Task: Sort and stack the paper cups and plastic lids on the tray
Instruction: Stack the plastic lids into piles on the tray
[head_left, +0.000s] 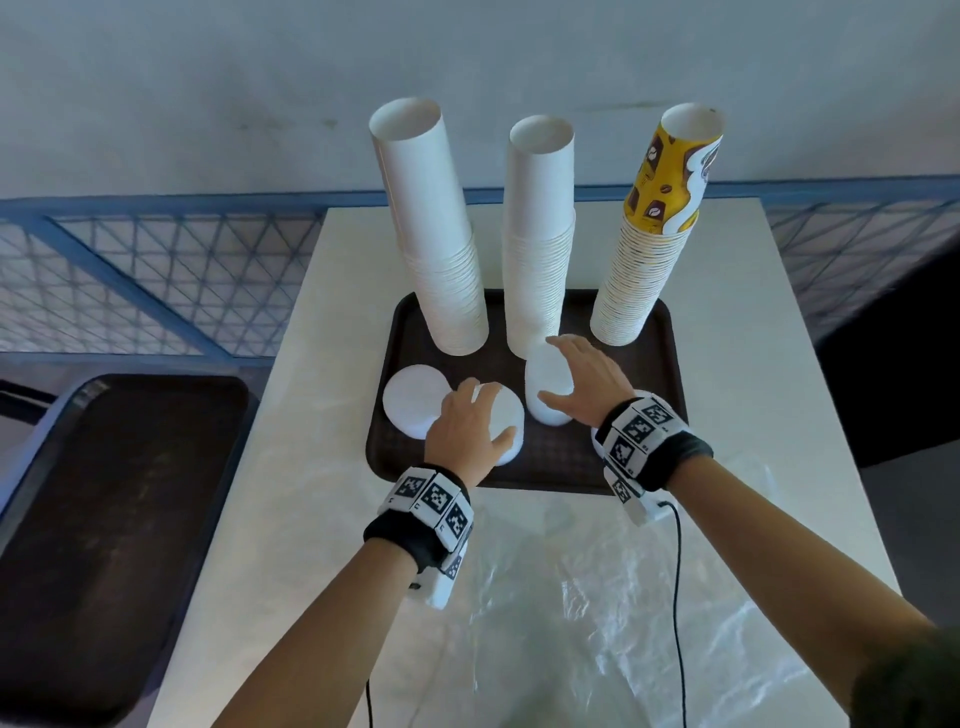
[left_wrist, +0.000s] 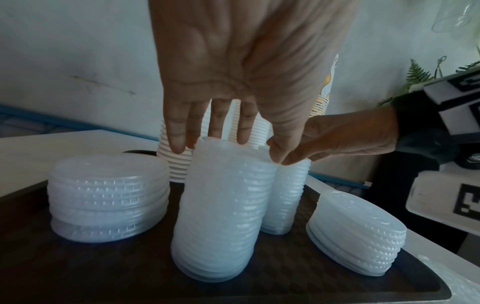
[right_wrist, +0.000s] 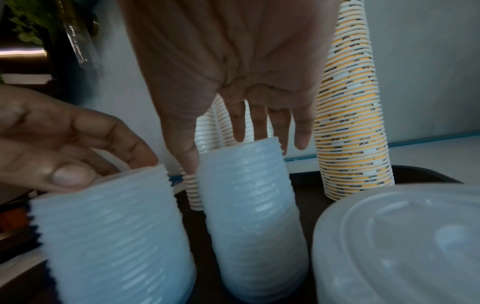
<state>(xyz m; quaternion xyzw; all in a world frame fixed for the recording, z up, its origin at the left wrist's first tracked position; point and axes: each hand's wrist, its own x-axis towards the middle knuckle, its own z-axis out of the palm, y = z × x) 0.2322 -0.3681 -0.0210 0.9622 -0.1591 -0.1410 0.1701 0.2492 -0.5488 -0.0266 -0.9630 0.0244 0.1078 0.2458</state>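
Near tray (head_left: 384, 457) edge bare. Left hand (head_left: 462, 426), fingers spread, rests atop a lid stack (left_wrist: 221, 205); right hand (head_left: 582, 379), fingers apart, over the next lid stack (right_wrist: 249, 216). Frosted ribbed lids mid-tray w/ narrow gaps. Three tall cup stacks (head_left: 540, 234) crowd far edge.

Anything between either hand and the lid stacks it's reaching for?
Nothing visible. The left hand rests on top of one lid stack. The right hand sits over the neighbouring lid stack, fingers spread above its top. The cup stacks stand behind, out of the way.
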